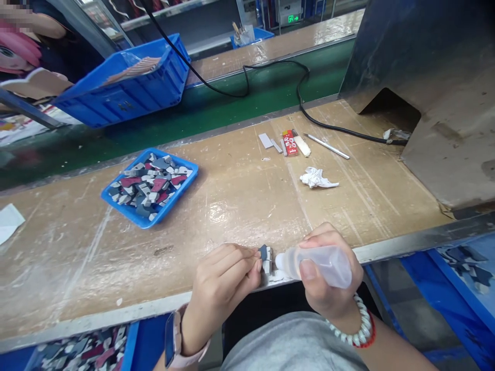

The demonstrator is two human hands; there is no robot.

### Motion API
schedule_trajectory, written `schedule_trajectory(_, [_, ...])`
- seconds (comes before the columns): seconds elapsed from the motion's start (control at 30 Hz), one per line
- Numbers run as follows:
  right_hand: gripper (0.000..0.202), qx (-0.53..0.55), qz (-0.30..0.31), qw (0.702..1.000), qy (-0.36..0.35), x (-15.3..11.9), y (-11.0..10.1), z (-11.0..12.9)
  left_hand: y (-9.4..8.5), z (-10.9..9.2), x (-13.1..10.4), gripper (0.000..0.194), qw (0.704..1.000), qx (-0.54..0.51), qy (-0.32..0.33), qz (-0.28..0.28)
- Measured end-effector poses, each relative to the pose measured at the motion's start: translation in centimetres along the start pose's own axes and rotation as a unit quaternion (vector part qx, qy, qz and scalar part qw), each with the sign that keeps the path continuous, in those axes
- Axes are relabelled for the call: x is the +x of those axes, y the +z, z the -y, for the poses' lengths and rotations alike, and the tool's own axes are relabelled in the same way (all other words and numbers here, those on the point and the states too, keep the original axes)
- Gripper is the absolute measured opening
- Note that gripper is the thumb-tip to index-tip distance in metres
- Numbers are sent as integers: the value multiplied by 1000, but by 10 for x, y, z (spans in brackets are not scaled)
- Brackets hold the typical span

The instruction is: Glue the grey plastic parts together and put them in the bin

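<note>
My left hand (pixel 228 273), with a watch on its wrist, pinches a small grey and white piece (pixel 266 257) between thumb and fingertips at the table's front edge. My right hand (pixel 328 273) is wrapped round a translucent squeeze bottle (pixel 325 263), tilted on its side. The bottle's white tip points left, just short of the small piece. Up and to the left, a blue tray (pixel 154 222) holds several grey, white and dark red pieces.
Crumpled tissue (pixel 316 178), a silver pen-like tool (pixel 328 146) and a red packet (pixel 290 143) lie beyond my hands. A black cable (pixel 340 128) runs to a metal housing (pixel 444 103) at right. A blue crate (pixel 127 103) stands at back left, near a person (pixel 50 31).
</note>
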State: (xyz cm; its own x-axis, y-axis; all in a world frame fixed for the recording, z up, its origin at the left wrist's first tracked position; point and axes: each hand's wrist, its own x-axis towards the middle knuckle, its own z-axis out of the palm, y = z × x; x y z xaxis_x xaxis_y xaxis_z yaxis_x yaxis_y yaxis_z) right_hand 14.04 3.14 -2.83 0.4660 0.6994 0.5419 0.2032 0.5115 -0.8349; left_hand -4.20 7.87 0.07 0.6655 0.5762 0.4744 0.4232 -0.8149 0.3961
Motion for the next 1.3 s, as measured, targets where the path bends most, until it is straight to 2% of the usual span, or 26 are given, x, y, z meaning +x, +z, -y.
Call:
schedule_trajectory(0.2, [15,7,18,1000,-1,-4,-3,-2,1,-1,1,11,998,-24,-49,-1])
schedule_trajectory(0.37, [18,7,15,999,-49,-5,-3,-8,2,0,1,12,997,-38,-60,-7])
schedule_trajectory(0.63, [23,-33,51,996,-65,-2,-8,-3,2,0,0,16,996,-45,-72,-8])
schedule_trajectory(0.83, [26,-118,51,975,-181,7,-6,13,2,-1,0,19,995,-51,-82,-10])
schedule_trajectory(1.07, [25,-173,109,934,-294,5,-14,25,1,-2,1,21,995,-55,-84,-17])
schedule_trajectory(1.13, [27,-176,106,937,-281,1,-19,24,2,-1,0,20,995,-53,-78,-17])
schedule_trajectory(1.17, [28,-160,92,949,-257,0,-20,22,2,0,0,20,996,-51,-75,-17])
schedule_trajectory(1.23, [33,-82,35,981,-173,-1,-21,16,2,1,-1,19,996,-47,-71,-16])
schedule_trajectory(1.3, [39,11,-27,999,-45,1,-20,8,0,3,-2,19,997,-41,-63,-13])
